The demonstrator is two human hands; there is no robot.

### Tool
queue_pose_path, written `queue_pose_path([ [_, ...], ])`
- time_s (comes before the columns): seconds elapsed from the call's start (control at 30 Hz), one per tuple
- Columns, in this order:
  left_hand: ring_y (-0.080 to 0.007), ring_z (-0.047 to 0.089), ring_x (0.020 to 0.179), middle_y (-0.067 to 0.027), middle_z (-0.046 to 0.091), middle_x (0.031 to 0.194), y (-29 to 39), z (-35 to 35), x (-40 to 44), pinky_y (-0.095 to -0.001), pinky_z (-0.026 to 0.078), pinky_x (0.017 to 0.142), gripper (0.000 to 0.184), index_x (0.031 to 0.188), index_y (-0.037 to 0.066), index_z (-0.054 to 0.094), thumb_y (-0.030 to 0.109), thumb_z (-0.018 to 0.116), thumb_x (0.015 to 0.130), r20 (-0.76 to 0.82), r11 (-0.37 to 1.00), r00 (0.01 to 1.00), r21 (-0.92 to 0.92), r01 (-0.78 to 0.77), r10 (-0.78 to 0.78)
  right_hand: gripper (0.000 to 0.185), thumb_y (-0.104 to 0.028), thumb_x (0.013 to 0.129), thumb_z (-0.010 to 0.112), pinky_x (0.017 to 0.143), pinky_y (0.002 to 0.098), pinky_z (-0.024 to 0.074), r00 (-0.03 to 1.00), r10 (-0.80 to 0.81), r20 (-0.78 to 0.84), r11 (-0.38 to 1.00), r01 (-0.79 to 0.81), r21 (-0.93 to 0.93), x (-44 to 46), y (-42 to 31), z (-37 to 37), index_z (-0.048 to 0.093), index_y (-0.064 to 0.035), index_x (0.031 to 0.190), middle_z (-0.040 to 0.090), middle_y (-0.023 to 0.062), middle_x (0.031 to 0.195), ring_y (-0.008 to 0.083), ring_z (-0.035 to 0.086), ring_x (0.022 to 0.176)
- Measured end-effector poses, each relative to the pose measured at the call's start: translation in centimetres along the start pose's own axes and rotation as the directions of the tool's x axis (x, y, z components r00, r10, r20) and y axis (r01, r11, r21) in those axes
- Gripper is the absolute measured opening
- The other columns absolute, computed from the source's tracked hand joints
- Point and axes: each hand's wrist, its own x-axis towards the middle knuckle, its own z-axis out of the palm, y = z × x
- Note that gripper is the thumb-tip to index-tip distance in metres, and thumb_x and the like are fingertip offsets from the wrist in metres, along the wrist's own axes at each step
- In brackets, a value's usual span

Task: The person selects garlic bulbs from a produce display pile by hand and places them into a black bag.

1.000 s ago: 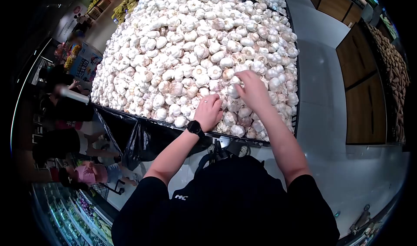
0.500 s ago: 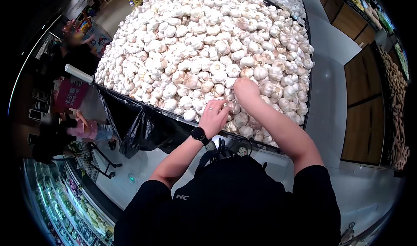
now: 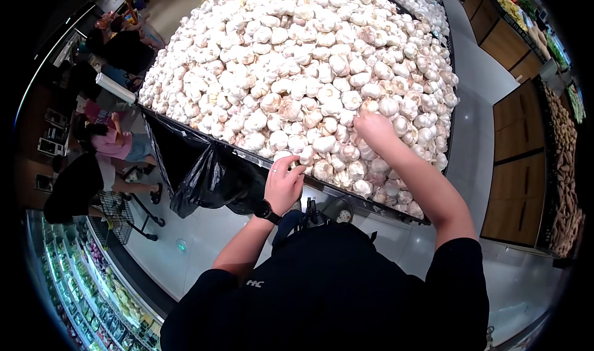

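Note:
A large heap of white garlic bulbs (image 3: 266,72) fills the black-edged bin in front of me. At the bin's front edge is my left hand (image 3: 283,187), wearing a watch (image 3: 267,212). Its thumb and fingers are curled towards each other beside the nearest bulbs; whatever lies between them is too small to make out. Further right, my right hand (image 3: 374,130) rests on the heap with its fingers closed and turned down. The hand itself hides its fingertips and anything in them.
A black plastic bag (image 3: 210,177) hangs at the bin's front left. People and a shopping cart (image 3: 117,218) are at the left, above a lit produce shelf (image 3: 93,283). Wooden stands (image 3: 516,159) line the right side, beyond an aisle.
My left hand has come off the bulbs, back and left to the bin's front edge. My right hand stays closed on the heap, slightly further right in view. The view has shifted a little.

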Motion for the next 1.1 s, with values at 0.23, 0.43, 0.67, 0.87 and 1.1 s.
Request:
queue_pose_path([
  [0.23,-0.0355,0.056,0.110,-0.0142,0.058,0.119,-5.3,-3.8,-0.8,-0.0440,0.046,0.094,0.025,0.101,0.006,0.065,0.003,0.071,0.077,-0.014,0.991,0.992,-0.027,0.128,-0.128,0.009,-0.001,0.077,0.061,0.067,0.0396,0.0561,0.982,0.190,-0.016,0.969,-0.184,0.164,1.0,0.2,-2.2,0.069,-0.0025,0.079,0.069,0.0161,0.080,0.0330,0.069,0.076],
  [0.43,-0.0371,0.054,0.114,-0.0160,0.056,0.122,-12.2,-10.0,-3.4,-0.0437,0.046,0.097,0.028,0.105,0.004,0.064,0.002,0.071,0.078,-0.164,0.957,0.948,0.063,0.285,-0.272,0.005,0.001,0.082,0.073,0.062,0.0224,0.0498,0.704,0.698,0.130,-0.001,-0.180,0.984,1.9,0.4,-1.4,0.068,0.0000,0.084,0.068,0.0036,0.075,0.0077,0.061,0.067],
  [0.67,-0.0385,0.040,0.132,-0.0218,0.043,0.142,-25.5,-14.4,-10.4,-0.0551,0.027,0.113,0.089,0.145,0.004,0.036,0.040,0.080,0.075,-0.188,0.615,0.783,0.521,0.591,-0.593,0.012,0.000,0.083,0.076,0.068,0.0211,0.0521,0.899,0.430,0.085,-0.289,0.047,0.956,16.8,-15.6,-6.0,0.067,-0.0014,0.090,0.069,0.0055,0.083,0.0087,0.063,0.073],
  [0.87,-0.0409,0.066,0.079,-0.0190,0.067,0.079,-24.4,-15.6,-13.6,-0.0508,0.052,0.067,0.030,0.093,0.007,0.059,0.029,0.073,0.081,0.282,0.711,0.653,0.283,0.644,-0.703,0.009,-0.003,0.082,0.074,0.070,0.0250,0.0548,0.996,-0.040,0.082,-0.160,-0.087,0.983,27.6,-34.6,-2.3,0.068,0.0002,0.087,0.072,0.0085,0.082,0.0124,0.068,0.075],
  [1.1,-0.0314,0.065,0.084,-0.0099,0.068,0.089,-18.5,-20.0,-10.5,-0.0409,0.052,0.073,0.022,0.098,0.006,0.065,0.020,0.072,0.083,0.165,0.881,0.873,-0.041,0.471,-0.459,0.020,-0.011,0.074,0.067,0.076,0.0424,0.0572,0.930,-0.353,0.107,0.860,0.277,0.429,27.0,-46.1,12.8,0.075,-0.0078,0.092,0.071,0.0196,0.090,0.0376,0.070,0.087],
])
